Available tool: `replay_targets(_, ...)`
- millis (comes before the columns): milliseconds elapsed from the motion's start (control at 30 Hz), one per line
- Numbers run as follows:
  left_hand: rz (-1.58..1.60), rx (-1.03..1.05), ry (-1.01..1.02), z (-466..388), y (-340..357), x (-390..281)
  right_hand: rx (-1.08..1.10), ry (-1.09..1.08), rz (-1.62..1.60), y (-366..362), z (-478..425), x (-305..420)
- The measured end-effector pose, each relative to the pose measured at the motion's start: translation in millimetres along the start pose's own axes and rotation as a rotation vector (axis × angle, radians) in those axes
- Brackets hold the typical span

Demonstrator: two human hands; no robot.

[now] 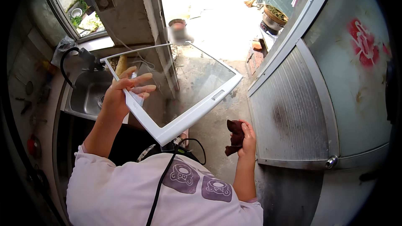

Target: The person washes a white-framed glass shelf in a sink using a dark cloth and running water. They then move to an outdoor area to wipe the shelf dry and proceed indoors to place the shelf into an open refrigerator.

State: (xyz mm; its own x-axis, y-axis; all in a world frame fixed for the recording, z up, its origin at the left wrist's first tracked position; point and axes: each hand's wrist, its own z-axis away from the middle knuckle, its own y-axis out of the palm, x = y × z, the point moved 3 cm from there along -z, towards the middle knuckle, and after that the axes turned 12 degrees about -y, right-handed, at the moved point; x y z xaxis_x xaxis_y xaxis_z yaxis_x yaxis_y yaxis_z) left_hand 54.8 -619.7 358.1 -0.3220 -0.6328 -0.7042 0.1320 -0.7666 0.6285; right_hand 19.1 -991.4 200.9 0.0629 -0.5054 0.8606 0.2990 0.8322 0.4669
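My left hand (124,92) holds a white-framed glass panel, which looks like a refrigerator shelf (188,113), by its left side. The fingers are spread and show through the glass. The panel is tilted in front of my body, and its thick white edge with a ribbed patch faces me. In my right hand (248,138), to the right of the panel and apart from it, is a bunched dark brown cloth (236,135).
A steel sink (84,94) with a black faucet (88,58) is set in the counter at left. On the right stands a metal-and-glass door (292,110). Through the bright doorway are bricks (256,61), a broom (253,0) and a basket on a pot (275,15).
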Motion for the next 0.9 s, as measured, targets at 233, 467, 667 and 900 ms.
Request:
replay_targets(233,0.028,0.165,-0.334,-190.5,56.6,41.0,-0.332,-0.111,0.055,-63.6,-40.3,24.2)
replay_targets(467,-0.026,0.14,-0.32,-349.2,99.7,27.1,-0.582,-0.128,0.137,-50.4,-127.1,68.2)
replay_targets(667,-0.114,0.08,-0.138,-454.5,114.1,-13.4,-0.581,-0.17,0.193,-27.4,-220.6,118.0)
replay_targets(900,-0.16,-0.169,0.043,-550.8,117.8,-60.7,-0.469,-0.079,0.14,-38.6,-378.1,105.1)
